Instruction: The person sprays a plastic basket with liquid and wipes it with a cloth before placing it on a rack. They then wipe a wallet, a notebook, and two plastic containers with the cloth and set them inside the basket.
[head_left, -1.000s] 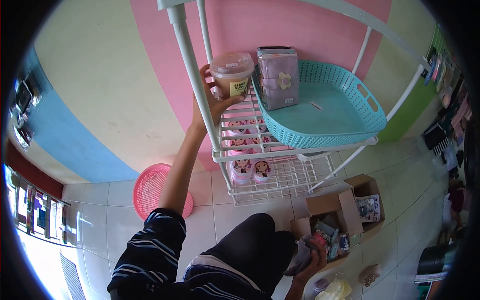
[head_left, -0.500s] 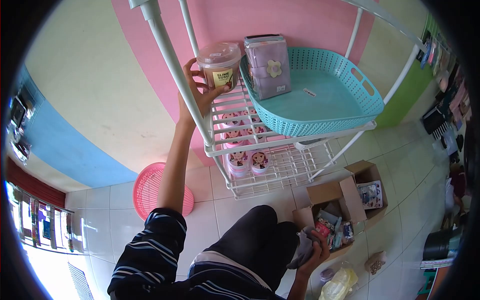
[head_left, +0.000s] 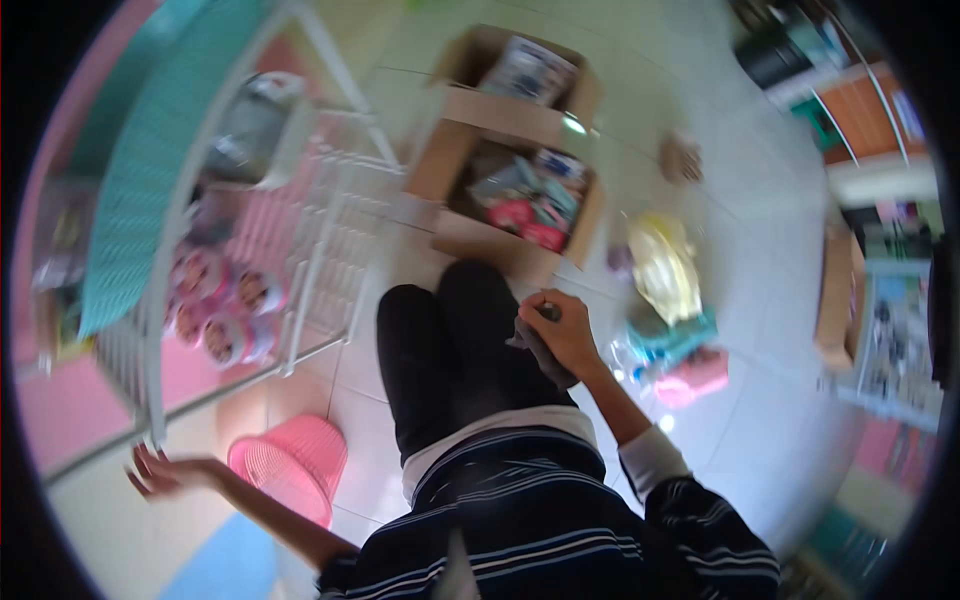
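My left hand is beside the foot of a white rack post, fingers spread and holding nothing. My right hand is closed around a grey cloth above my lap. On the white wire rack at the left, a turquoise basket sits on the upper shelf. Pink-and-white round containers with pictured lids stand on the shelf below. A blurred purple package shows at the far left edge.
Two open cardboard boxes with packaged goods stand on the tiled floor ahead. A pink wastebasket is near my left arm. To the right lie a yellow plastic bag and a pink item. A glass display case is farther right.
My view has turned right and down. My left hand has let go of the brown lidded slime cup and come away from the shelf. My right hand still holds the cloth, now above my lap.
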